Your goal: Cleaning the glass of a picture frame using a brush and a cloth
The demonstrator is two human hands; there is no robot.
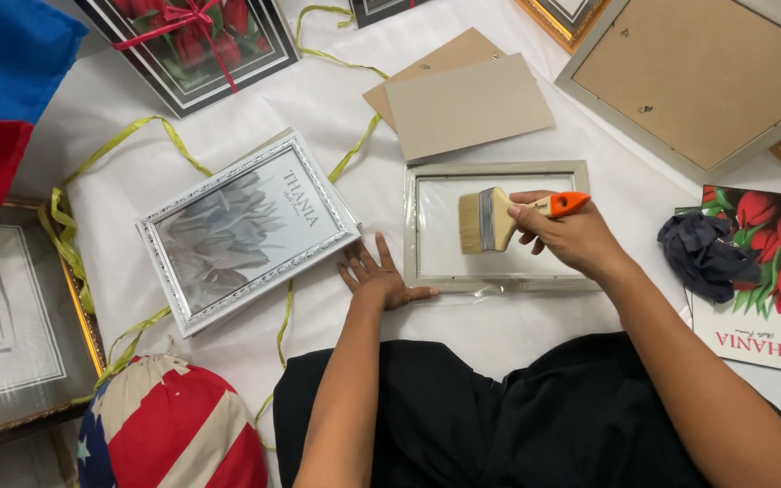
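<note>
A small pale grey picture frame (pixel 499 169) lies face up on the white sheet in front of me. My right hand (pixel 573 237) grips the orange handle of a wide flat paintbrush (pixel 490 220), whose bristles rest on the frame's glass, pointing left. My left hand (pixel 378 278) lies flat with fingers spread on the sheet, its thumb touching the frame's lower left corner. A silver ornate frame (pixel 248 229) with a grey flower print lies just left of that hand.
Two brown backing boards (pixel 463 101) lie behind the frame, and a large frame (pixel 698 77) lies face down at top right. A dark cloth (pixel 703 255) rests on a tulip print (pixel 766 280) at right. Yellow-green ribbon (pixel 70 235), more frames and a striped cushion (pixel 169 420) are at left.
</note>
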